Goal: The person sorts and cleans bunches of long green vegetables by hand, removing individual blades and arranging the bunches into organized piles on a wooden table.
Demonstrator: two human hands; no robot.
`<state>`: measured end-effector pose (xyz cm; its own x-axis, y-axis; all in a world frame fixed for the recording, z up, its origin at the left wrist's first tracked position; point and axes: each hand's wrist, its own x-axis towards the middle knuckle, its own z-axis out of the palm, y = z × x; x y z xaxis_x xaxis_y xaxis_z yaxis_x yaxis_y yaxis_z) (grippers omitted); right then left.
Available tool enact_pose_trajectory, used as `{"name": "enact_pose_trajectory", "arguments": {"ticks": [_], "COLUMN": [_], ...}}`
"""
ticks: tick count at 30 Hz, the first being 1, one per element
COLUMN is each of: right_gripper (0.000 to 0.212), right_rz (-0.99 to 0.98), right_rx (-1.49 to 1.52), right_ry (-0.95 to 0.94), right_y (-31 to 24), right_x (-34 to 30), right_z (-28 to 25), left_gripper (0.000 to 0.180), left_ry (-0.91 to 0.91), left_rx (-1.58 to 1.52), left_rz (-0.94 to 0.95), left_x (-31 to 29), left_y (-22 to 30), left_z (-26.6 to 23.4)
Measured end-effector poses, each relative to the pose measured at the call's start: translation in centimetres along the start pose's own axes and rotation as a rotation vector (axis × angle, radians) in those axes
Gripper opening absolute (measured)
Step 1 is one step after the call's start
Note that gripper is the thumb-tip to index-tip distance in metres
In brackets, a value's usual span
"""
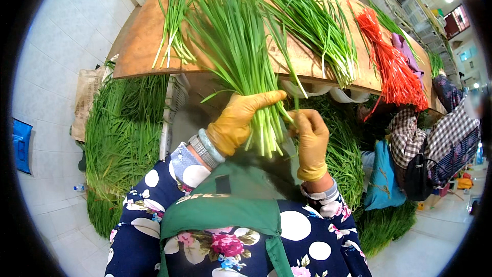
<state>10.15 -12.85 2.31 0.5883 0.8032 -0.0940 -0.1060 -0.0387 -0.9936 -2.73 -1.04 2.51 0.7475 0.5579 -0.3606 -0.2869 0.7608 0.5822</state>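
1 big bunch of greens is in the left hand, which is wrapped snugly around the stems with the thumb laid across them. Leaves point away over a wooden table, and the pale stem ends stick out past its near edge. The right hand is just beside the stems, thumb and fingertips drawn in close; honestly can't tell if they've got a stalk pinched or not. Up on the table there's 1 small bunch to the left and 1 fuller pile to the right, then some red strips drooping over the edge with a purple cloth next to them. Loose greens are heaped lower down on the left, and another person's checked sleeve shows off to the far right.
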Motion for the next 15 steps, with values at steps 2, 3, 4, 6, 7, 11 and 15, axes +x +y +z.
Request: {"name": "enact_pose_trajectory", "arguments": {"ticks": [2,3,4,6,7,11,15], "right_gripper": [0.014,0.014,0.014,0.016,0.018,0.024,0.019], "right_rz": [0.005,0.047,0.017,-0.055,-0.096,-0.309,-0.727], "right_rx": [-0.051,-0.137,-0.358,-0.941,-1.304,-1.210,-0.906], "right_ry": [0.039,0.051,0.001,-0.101,-0.147,-0.093,-0.248], "right_y": [0.4,0.1,1.7,3.5,3.3,1.1,-4.4], "right_x": [-0.6,-1.3,-1.9,-2.9,-3.3,-2.7,-0.1], "right_z": [-1.9,-2.7,-5.1,-9.3,-10.6,-9.6,-1.1], "left_gripper": [0.022,0.022,0.022,0.023,0.023,0.021,0.019], "left_ry": [0.043,0.050,0.050,0.052,0.059,0.048,0.078], "left_rx": [0.012,-0.016,-0.018,0.021,0.014,0.027,0.007], "left_rz": [0.034,0.034,0.014,0.078,0.066,0.054,0.028], "left_x": [0.0,-0.1,0.0,0.2,-0.3,-0.2,-0.3], "left_y": [0.4,0.7,0.8,0.7,0.9,0.8,1.1], "left_z": [-0.4,-0.7,-0.8,-1.3,-1.2,-1.0,-0.5]}}
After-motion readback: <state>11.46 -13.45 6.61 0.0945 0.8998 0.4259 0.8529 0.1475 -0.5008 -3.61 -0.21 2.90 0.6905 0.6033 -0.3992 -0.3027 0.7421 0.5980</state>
